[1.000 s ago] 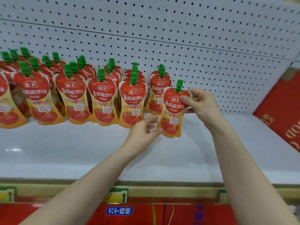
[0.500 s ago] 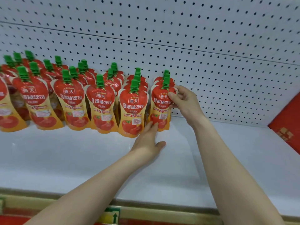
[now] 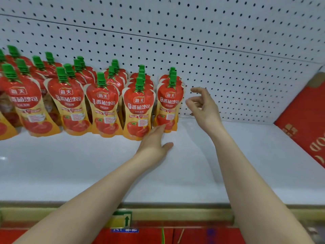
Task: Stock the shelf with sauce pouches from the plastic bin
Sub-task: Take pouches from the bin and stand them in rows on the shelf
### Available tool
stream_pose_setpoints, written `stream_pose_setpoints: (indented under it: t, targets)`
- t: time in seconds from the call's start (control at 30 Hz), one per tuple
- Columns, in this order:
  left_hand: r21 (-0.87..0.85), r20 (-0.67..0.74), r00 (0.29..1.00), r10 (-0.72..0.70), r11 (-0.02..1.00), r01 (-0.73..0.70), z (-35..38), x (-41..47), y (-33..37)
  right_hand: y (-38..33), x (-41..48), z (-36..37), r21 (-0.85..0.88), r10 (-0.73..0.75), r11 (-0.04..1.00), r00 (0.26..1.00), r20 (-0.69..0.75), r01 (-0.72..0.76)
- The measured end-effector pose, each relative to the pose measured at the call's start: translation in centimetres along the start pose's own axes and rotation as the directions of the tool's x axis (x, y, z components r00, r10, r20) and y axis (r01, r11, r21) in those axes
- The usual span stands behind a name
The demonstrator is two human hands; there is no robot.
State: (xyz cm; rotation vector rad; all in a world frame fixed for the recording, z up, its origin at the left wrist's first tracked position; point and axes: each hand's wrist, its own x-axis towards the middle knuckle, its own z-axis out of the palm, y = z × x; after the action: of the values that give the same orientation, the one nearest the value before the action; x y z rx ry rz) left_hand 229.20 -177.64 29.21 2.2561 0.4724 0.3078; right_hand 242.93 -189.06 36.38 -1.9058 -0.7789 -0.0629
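The rightmost sauce pouch [image 3: 168, 104] stood upright on the white shelf [image 3: 228, 155], at the end of the front row with more pouches behind it. The left hand [image 3: 154, 143] reached in with straight fingers, their tips seemingly touching the pouch's lower edge and gripping nothing. The right hand [image 3: 204, 106] hovered just beside the pouch's right side, its fingers loosely curled and holding nothing.

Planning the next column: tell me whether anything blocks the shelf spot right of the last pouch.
Nothing visible does. Right of the last pouch the shelf is bare up to the red carton; only the right hand hovers there, holding nothing.
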Motion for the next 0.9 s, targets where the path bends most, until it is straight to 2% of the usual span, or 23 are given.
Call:
stream_pose_setpoints:
  t: [0.07,0.17,0.3,0.37,0.43,0.53,0.6,0.73,0.83,0.9]
  targets:
    - [-0.047,-0.031,0.997,0.077,0.996,-0.078,-0.3,-0.8,0.3,-0.1,-2.8,-1.1,-0.066,0.015,0.998,0.998,-0.065,-0.019]
    - [-0.133,-0.003,0.984,0.177,0.975,-0.176,-0.3,-3.2,1.2,-0.1,-8.9,-2.9,-0.213,0.015,0.976,0.987,-0.161,-0.050]
    - [-0.347,0.042,0.943,0.331,0.889,-0.297,0.0,-7.5,3.1,-0.5,-18.9,-5.7,-0.317,0.041,0.937,0.944,-0.327,-0.150]
    - [-0.383,-0.026,0.919,0.394,0.845,-0.373,-0.8,-9.1,3.8,-1.5,-22.4,-6.2,-0.361,0.023,0.919,0.935,-0.353,-0.159]
    - [-0.468,0.203,0.840,0.503,0.804,-0.368,5.1,-14.7,5.3,-0.2,-34.9,-8.8,-0.341,0.182,0.836,0.803,-0.567,-0.430]
    - [-0.551,0.189,0.828,0.527,0.755,-0.356,5.7,-17.0,5.0,0.5,-41.2,-8.3,-0.220,0.279,0.824,0.712,-0.644,-0.522]
    - [-0.557,0.292,0.789,0.541,0.767,-0.319,9.3,-18.9,4.3,2.6,-46.6,-8.0,-0.144,0.377,0.764,0.616,-0.692,-0.629]
    - [-0.458,0.551,0.713,0.434,0.871,-0.177,19.1,-23.1,0.4,8.6,-56.6,-5.1,0.004,0.597,0.591,0.434,-0.675,-0.807]
    - [-0.352,0.732,0.612,0.301,0.935,-0.039,26.1,-25.5,-3.2,13.7,-60.3,-2.7,0.142,0.756,0.461,0.303,-0.581,-0.876]
    - [-0.253,0.800,0.563,0.207,0.967,0.004,30.5,-26.7,-5.7,17.8,-61.4,-1.9,0.209,0.839,0.362,0.220,-0.498,-0.909]
